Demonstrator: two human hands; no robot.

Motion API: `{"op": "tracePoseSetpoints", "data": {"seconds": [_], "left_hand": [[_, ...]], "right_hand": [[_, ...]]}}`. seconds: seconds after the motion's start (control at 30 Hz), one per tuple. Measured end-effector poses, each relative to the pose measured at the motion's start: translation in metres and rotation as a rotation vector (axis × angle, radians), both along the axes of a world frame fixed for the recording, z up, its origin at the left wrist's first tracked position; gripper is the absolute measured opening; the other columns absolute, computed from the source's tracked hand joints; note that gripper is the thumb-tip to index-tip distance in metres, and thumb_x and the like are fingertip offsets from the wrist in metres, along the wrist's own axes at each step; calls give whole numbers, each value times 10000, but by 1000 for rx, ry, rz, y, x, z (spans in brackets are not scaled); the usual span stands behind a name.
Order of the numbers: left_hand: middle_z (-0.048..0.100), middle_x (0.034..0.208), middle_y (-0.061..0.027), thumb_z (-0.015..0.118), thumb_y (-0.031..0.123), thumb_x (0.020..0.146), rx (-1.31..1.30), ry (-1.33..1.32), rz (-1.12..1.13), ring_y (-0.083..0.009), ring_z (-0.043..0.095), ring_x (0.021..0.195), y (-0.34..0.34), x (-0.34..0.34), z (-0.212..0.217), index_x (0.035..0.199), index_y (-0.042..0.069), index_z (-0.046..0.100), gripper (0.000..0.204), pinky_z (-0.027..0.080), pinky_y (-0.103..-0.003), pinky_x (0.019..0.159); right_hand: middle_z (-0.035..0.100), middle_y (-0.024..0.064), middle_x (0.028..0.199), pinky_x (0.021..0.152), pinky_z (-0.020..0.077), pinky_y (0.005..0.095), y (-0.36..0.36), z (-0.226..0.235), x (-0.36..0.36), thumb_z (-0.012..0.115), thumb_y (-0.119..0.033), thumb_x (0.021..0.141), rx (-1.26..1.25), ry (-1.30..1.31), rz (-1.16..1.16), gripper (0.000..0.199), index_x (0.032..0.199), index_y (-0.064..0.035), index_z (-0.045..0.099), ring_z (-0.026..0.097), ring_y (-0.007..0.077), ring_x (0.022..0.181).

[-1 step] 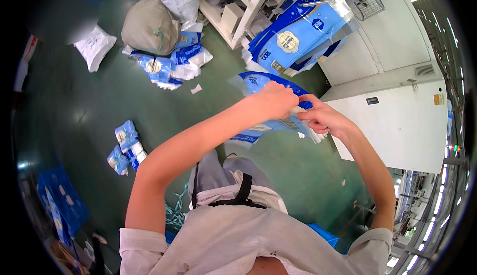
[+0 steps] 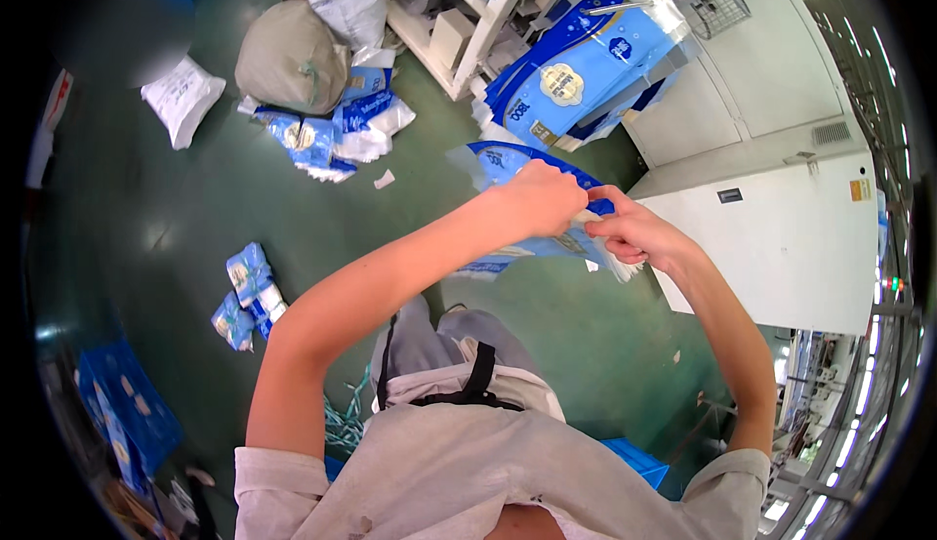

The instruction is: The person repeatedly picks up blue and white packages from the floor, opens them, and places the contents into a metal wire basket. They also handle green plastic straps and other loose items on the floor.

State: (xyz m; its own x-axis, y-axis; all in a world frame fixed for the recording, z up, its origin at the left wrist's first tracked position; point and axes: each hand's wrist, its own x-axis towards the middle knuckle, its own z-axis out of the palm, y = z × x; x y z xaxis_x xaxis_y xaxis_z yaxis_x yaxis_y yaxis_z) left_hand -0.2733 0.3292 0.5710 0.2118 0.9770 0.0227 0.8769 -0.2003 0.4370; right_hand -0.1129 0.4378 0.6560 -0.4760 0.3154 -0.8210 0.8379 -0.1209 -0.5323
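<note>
A stack of blue printed plastic bags (image 2: 496,163) hangs in front of me at chest height, with clear edges at its left and lower right. My left hand (image 2: 545,196) is closed on its upper edge, back of the hand up. Close beside it, my right hand (image 2: 639,233) pinches the same bags toward their right end. Its index finger reaches almost to the left hand, and the remaining fingers are curled. Both hands cover part of the bags, so the exact grip is hidden.
A larger pile of blue bags (image 2: 576,69) rests on a machine (image 2: 475,47) ahead. White cabinets (image 2: 761,237) stand at right. A grey sack (image 2: 293,57) and bundled bags (image 2: 310,145) lie far left, small bundles (image 2: 251,271) nearer. Green strapping (image 2: 344,425) lies by my legs.
</note>
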Motion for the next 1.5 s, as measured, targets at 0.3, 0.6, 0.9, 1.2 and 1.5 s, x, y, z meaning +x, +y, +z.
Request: {"op": "tracePoseSetpoints", "data": {"seconds": [0.3, 0.6, 0.9, 1.2, 1.5], "left_hand": [[639, 949, -24, 757, 216, 780, 301, 178, -129, -213, 623, 986, -12, -8, -15, 911, 101, 689, 186, 493, -371, 887], [648, 1127, -103, 719, 181, 853, 152, -402, 593, -269, 620, 1075, -101, 3, -33, 1153, 71, 618, 335, 489, -395, 949], [622, 1198, -252, 764, 271, 807, -103, -680, 921, -383, 610, 1169, -102, 80, -75, 1413, -65, 405, 780, 489, -455, 987], [704, 1125, -146, 655, 77, 766, -325, -190, 1005, -323, 701, 946, -103, 113, -117, 1334, 45, 516, 585, 550, -441, 807], [719, 950, -161, 688, 178, 837, -122, -73, 1045, -367, 700, 869, -38, 152, -115, 1258, 64, 536, 462, 534, -488, 765]], "right_hand": [[545, 8, 805, 415, 276, 243, -32, -23, 5, 662, -131, 918, 102, 102, 49, 613, 1427, -86, 324, 395, 60, 498], [543, 20, 811, 382, 224, 237, -38, -76, -9, 605, -16, 923, -283, 338, -434, 610, 1453, -107, 318, 319, 42, 432], [629, 89, 930, 366, 238, 185, -48, -172, -30, 603, -2, 924, -916, 330, -741, 263, 1157, -100, 530, 321, 38, 418], [642, 129, 1062, 461, 362, 172, -37, -209, -3, 614, -12, 955, -1157, 199, -809, 137, 1042, -90, 542, 398, 42, 518], [647, 132, 1102, 559, 472, 199, -10, -221, 36, 629, 10, 920, -1236, 263, -1004, 313, 1141, -131, 456, 509, 67, 628]]}}
